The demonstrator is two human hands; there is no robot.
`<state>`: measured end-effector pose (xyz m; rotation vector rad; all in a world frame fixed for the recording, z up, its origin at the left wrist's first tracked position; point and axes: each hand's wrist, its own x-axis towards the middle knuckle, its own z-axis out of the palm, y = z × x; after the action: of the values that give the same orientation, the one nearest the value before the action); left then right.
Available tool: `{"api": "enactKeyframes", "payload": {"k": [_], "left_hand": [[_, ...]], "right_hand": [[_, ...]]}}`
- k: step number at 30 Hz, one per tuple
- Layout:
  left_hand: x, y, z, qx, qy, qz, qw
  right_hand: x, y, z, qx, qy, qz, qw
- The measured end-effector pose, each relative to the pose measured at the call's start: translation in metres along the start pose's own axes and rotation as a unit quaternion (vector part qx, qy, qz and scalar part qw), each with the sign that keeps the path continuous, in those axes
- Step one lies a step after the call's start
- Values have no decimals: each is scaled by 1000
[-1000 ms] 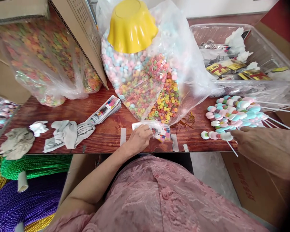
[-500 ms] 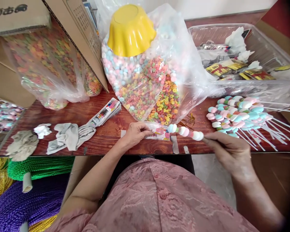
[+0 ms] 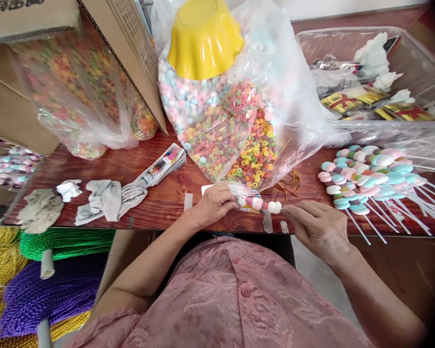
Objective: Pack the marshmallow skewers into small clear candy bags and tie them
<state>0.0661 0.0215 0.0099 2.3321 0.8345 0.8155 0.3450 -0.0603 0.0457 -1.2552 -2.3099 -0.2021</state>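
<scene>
My left hand (image 3: 217,203) pinches the edge of a clear printed plastic wrapper (image 3: 243,199) over the table's front edge. My right hand (image 3: 317,227) is closed at the near end of a marshmallow skewer (image 3: 274,207); its stick is hidden by the fingers. The skewer's far part lies in the wrapper's mouth, while white marshmallows at the near end still show outside. To the right, several marshmallow skewers (image 3: 373,176) lie piled with their white sticks pointing right. A stack of flat printed wrappers (image 3: 163,164) rests left of my left hand.
Behind my hands stands a big clear bag of marshmallows and ring candies (image 3: 217,140), topped by a yellow bowl (image 3: 205,43). A clear plastic bin (image 3: 380,123) is at back right. Crumpled grey gloves (image 3: 108,198) and a cardboard box (image 3: 126,58) are on the left. Brown twist ties (image 3: 292,183) lie nearby.
My right hand has moved left, pushing the skewer into the wrapper, so fewer marshmallows show outside. My left hand keeps its pinch on the wrapper. The view has shifted slightly.
</scene>
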Motion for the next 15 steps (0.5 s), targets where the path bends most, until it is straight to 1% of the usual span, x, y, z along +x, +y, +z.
{"api": "enactKeyframes", "payload": {"k": [3,5,7,9,11,13,15], "left_hand": [[0,1,-5,35,15,37,999],[1,5,-9,25,-9,52,998],[1,11,-12,19,-46,46,998],[2,20,-12,24,-85,20,996],[2,29,-11,33,-118,-9,992],[1,36,-8,47,-141,-32,988],[-1,38,-6,68,-154,-52,984]], "right_hand": [[6,-2,1,83,17,-10,996],[8,-3,1,141,36,-7,989],[10,-5,0,157,55,-10,986],[11,-7,-1,129,60,-34,989],[14,-9,-1,78,54,-74,993],[19,-13,0,36,39,-105,993],[24,-15,0,16,24,-124,992]]}}
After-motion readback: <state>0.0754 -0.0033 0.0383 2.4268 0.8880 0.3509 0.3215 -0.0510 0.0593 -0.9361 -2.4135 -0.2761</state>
